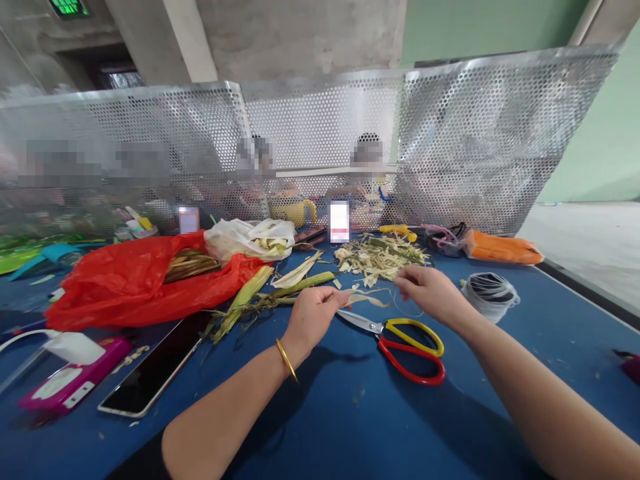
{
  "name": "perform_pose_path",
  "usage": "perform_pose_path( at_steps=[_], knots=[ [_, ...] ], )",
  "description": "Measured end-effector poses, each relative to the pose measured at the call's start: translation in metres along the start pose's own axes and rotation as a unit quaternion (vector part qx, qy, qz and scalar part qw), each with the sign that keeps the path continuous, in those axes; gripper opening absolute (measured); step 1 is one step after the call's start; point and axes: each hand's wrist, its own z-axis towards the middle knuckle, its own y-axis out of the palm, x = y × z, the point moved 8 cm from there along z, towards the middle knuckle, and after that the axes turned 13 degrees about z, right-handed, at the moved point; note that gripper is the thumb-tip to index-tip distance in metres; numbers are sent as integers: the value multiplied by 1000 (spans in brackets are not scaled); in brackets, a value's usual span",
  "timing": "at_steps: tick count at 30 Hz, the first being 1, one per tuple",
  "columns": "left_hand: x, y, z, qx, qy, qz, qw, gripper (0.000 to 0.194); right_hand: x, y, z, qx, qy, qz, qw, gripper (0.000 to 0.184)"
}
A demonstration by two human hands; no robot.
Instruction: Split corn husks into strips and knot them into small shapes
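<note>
My left hand (313, 317), with a gold bangle at the wrist, is closed in a pinch on pale strips of dried corn husk (373, 298). The strips' loose ends reach toward my right hand (427, 293). That hand is also pinched; a thin pale thread (407, 313) curves below its fingertips and seems to come from them. Just below both hands lie scissors (375, 327) with one yellow and one red handle, their blades pointing toward my left hand. Behind the hands is a heap of husk scraps (377, 257).
Corn husks (250, 293) lie beside a red plastic bag (130, 273) and a white bag (250, 237). A phone (160, 367) and a purple power strip (80, 377) lie at left. Grey cord (490, 297) and an orange packet (503, 247) sit at right. A perforated metal screen (320, 120) stands behind.
</note>
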Motion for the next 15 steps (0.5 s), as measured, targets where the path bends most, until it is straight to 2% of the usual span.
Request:
perform_pose_path(
  at_steps=[2, 3, 6, 8, 11, 15],
  knots=[
    [1, 1, 0, -3, 0, -1, 1000, 35, -10, -6, -1, 49, -42, -21, 998, 22],
    [1, 1, 0, -4, 2, 0, 1000, 35, -14, -4, -3, 49, -60, 0, 997, 24],
    [2, 4, -1, -13, 11, 14, 1000, 35, -25, 14, -8, -10, -88, 101, 991, 27],
    [2, 6, -2, -21, 18, 33, 999, 35, -31, 29, -14, -53, -97, 118, 987, 24],
    [2, 9, -3, -30, 22, 58, 998, 37, -37, 41, -21, -78, -110, 73, 988, 20],
    [4, 9, -3, -33, 15, 42, 998, 36, -35, 38, -20, -53, -106, 12, 993, 26]
  ],
)
